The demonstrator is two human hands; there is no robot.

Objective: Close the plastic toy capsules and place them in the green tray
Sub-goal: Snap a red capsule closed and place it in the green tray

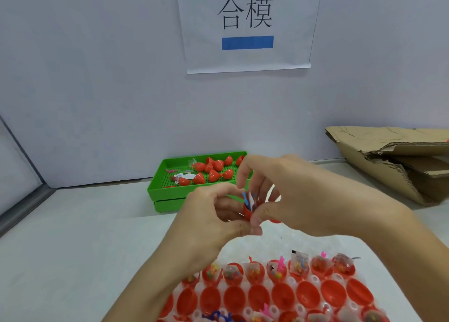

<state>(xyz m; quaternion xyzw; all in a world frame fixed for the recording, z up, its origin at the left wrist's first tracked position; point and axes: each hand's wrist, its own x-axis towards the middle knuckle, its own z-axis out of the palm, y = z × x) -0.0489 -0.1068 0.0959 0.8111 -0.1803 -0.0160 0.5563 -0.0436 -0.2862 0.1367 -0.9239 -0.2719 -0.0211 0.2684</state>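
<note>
Hands meet mid-air over the table: left hand [213, 215] pinches a red plastic capsule half [248, 212] with blue toy bits sticking out, right hand [286, 195] pinching it from the other side. Green plastic tray [170, 195] sits just behind, already holding closed red capsules [213, 174].

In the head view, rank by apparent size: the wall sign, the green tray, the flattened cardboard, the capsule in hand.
1. wall sign
2. flattened cardboard, cut off by the frame edge, so unsure against the sign
3. green tray
4. capsule, held by both hands, mostly hidden
</note>
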